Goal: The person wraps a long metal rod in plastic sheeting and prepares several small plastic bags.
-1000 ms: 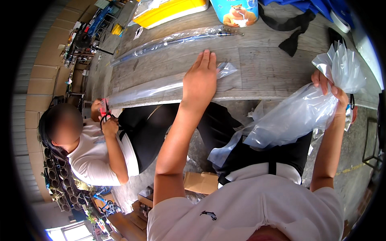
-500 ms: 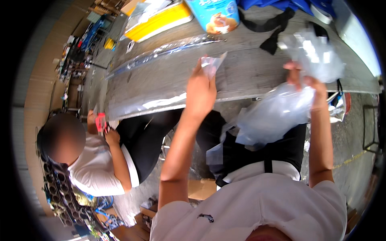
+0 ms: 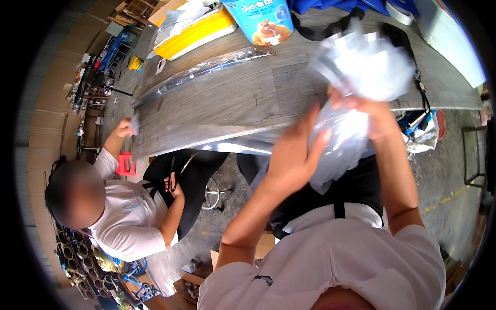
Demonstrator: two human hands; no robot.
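Observation:
A bunch of clear plastic film (image 3: 369, 67) is gathered in my right hand (image 3: 373, 111), its crumpled top fanning out above the table's near edge. The lower part of the film (image 3: 336, 150) hangs down in front of my lap. Just left of this hanging part is my left hand (image 3: 294, 155), thumb and fingers apart, with nothing visible in it. Whether its fingertips touch the film I cannot tell. A long clear plastic strip (image 3: 222, 143) lies along the near table edge, to the left of my left hand.
On the grey table (image 3: 248, 93) lie a long, thin plastic-wrapped piece (image 3: 201, 72), a yellow box (image 3: 196, 36), a blue pouch (image 3: 261, 23), a black strap (image 3: 330, 28) and a roll of tape (image 3: 399, 13). At the left sits a co-worker (image 3: 134, 212), holding something dark, near a red stool (image 3: 125, 164).
My left hand has come down and right to the film, and the small film piece no longer shows in it. My right hand shifted left with the bunch. The co-worker's arm reached toward the table.

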